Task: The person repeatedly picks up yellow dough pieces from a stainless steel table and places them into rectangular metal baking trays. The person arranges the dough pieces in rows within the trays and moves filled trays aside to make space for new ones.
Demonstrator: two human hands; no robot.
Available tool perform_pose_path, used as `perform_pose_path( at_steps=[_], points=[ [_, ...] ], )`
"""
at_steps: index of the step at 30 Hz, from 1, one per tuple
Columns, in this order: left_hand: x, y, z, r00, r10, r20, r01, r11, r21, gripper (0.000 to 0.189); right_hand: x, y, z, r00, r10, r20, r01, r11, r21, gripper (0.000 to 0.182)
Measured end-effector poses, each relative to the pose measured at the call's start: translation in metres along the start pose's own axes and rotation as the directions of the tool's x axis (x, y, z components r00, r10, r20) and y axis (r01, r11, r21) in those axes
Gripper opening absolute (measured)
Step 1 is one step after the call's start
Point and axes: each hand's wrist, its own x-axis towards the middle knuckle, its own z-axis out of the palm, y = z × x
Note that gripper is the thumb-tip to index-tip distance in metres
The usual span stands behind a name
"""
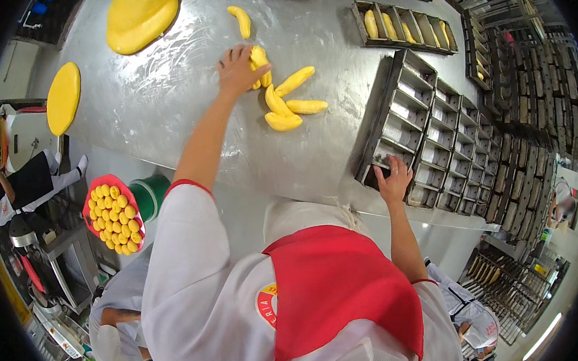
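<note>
My left hand point(238, 74) reaches across the steel worktable point(176, 118), fingers spread, its thumb over yellow dough pieces point(260, 58); whether it grips them is hidden. Just nearer to me, several finger-shaped dough rolls lie in a loose cluster, among them a slanted roll point(295, 81) and a flat-lying roll point(307, 106). One curved roll point(240, 22) rests alone beyond the hand. My right hand point(393, 179) holds the near end of a divided metal baking pan point(403, 105), fingertips inside its rim. The compartments of this pan show bare metal.
More divided pans point(458, 150) stand side by side at right. A farther pan point(406, 27) holds dough rolls in some compartments. Large yellow dough masses point(142, 20) lie at upper left. Dough balls point(115, 218) fill a red tray beside a green bucket point(151, 196). Other people are nearby.
</note>
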Motion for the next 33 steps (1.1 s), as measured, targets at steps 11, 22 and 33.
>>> perform_pose_path(
  at_steps=[11, 22, 33],
  points=[
    [-0.188, 0.078, 0.008, 0.932, 0.351, -0.085, -0.361, 0.899, -0.247, 0.049, -0.002, 0.003, -0.006, 1.0, 0.027, 0.005, -0.027, 0.998, 0.058, 0.063],
    [-0.15, 0.02, -0.027, 0.981, 0.124, -0.152, -0.133, 0.99, -0.053, 0.044, 0.084, -0.119, -0.027, 0.825, -0.556, -0.1, 0.526, 0.693, 0.493, 0.045],
    [-0.247, 0.027, -0.001, 0.908, -0.355, 0.222, 0.415, 0.694, -0.588, 0.029, 0.105, -0.177, 0.018, 0.712, -0.471, 0.52, 0.111, 0.808, 0.579, 0.04]
  ],
)
